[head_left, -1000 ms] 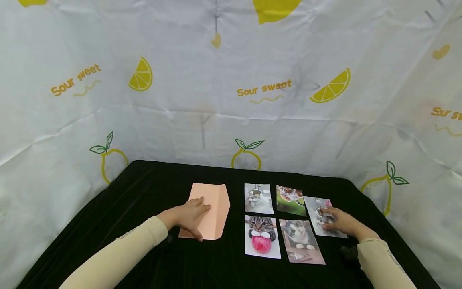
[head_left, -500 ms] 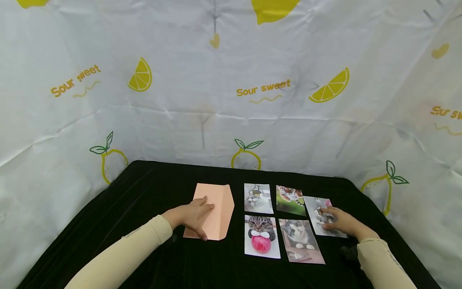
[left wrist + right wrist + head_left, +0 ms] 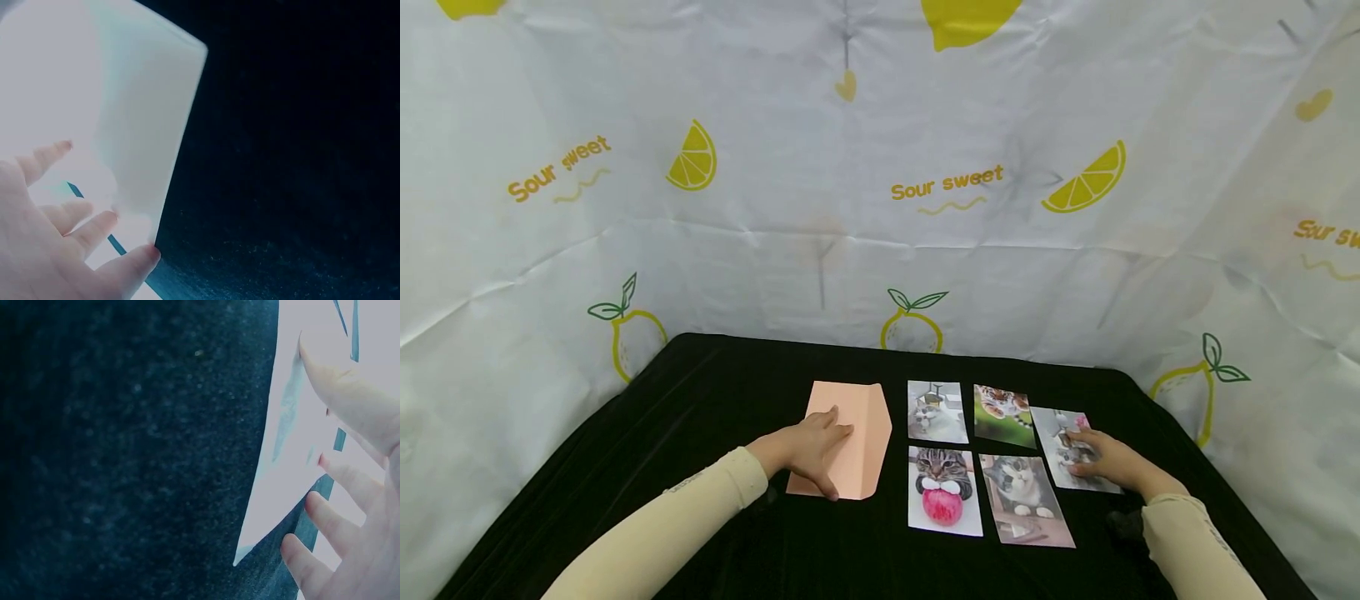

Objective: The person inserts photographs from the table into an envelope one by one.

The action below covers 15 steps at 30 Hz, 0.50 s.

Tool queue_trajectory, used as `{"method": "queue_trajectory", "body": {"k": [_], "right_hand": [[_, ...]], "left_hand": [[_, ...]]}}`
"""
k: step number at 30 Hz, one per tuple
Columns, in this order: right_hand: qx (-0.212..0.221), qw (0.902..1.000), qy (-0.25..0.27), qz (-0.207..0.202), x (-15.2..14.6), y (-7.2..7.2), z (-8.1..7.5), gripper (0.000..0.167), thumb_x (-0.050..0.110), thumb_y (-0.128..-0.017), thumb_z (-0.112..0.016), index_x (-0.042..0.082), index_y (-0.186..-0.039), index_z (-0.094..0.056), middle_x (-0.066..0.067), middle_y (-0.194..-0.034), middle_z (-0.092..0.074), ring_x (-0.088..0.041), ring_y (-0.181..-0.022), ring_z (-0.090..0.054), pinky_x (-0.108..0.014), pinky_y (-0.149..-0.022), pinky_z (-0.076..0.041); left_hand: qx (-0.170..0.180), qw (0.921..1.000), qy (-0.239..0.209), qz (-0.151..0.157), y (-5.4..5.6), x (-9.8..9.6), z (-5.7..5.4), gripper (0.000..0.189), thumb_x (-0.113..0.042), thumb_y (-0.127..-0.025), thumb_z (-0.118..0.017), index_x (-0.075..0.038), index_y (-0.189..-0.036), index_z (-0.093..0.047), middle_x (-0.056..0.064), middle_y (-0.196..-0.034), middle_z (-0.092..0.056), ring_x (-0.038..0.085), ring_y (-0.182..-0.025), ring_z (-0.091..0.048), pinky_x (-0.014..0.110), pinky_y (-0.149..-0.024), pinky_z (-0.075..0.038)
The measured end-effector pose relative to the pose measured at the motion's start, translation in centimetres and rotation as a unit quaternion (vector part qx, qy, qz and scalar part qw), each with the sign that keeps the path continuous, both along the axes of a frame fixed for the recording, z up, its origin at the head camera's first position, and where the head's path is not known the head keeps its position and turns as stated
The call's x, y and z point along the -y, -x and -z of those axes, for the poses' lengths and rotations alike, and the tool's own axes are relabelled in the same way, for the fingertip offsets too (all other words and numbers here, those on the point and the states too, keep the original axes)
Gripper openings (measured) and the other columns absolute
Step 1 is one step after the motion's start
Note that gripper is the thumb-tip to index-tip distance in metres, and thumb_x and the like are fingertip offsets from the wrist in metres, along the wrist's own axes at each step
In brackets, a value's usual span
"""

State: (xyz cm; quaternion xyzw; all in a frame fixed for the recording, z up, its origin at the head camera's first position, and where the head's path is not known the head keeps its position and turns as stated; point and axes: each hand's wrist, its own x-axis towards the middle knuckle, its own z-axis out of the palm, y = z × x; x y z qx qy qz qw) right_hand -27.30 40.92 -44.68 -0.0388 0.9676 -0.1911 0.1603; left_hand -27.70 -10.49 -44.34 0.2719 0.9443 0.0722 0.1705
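A pale peach envelope (image 3: 859, 457) with its pointed flap on the right lies flat on the black cloth. Spread over its left part, my left hand (image 3: 805, 452) rests with fingers extended and thumb at the near edge. In the left wrist view the envelope (image 3: 147, 119) looks washed out beside the fingers. At the right, my right hand (image 3: 1114, 463) touches a cat photo card (image 3: 1058, 446), fingers apart and covering part of its right side. The right wrist view has the thumb lying over this card (image 3: 281, 469) and the other fingers splayed near its edge.
Several other photo cards lie between the hands: a kitten card (image 3: 937, 412), a tiger card (image 3: 1003, 417), a card of a cat with a pink ball (image 3: 945, 492) and a grey-and-white cat card (image 3: 1026, 500). A lemon-print curtain (image 3: 805, 200) hangs behind the table.
The left hand has slid the envelope to the right, nearer the photo cards, slowing in the latest half second. My right hand and the cards have stayed in place.
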Motion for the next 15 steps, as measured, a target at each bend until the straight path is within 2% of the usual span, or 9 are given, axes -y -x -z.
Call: {"method": "queue_trajectory", "body": {"k": [15], "right_hand": [[0.007, 1.0000, -0.002, 0.001, 0.09, 0.03, -0.07, 0.085, 0.049, -0.082, -0.071, -0.003, -0.141, -0.041, -0.044, -0.141, -0.023, -0.065, -0.127, -0.023, -0.075, -0.099, -0.028]], "left_hand": [[-0.010, 0.9997, 0.020, 0.004, -0.16, -0.06, -0.14, 0.107, -0.067, -0.065, -0.076, -0.018, -0.151, -0.034, 0.016, -0.159, -0.022, 0.034, -0.144, -0.025, 0.052, -0.110, -0.038]]}}
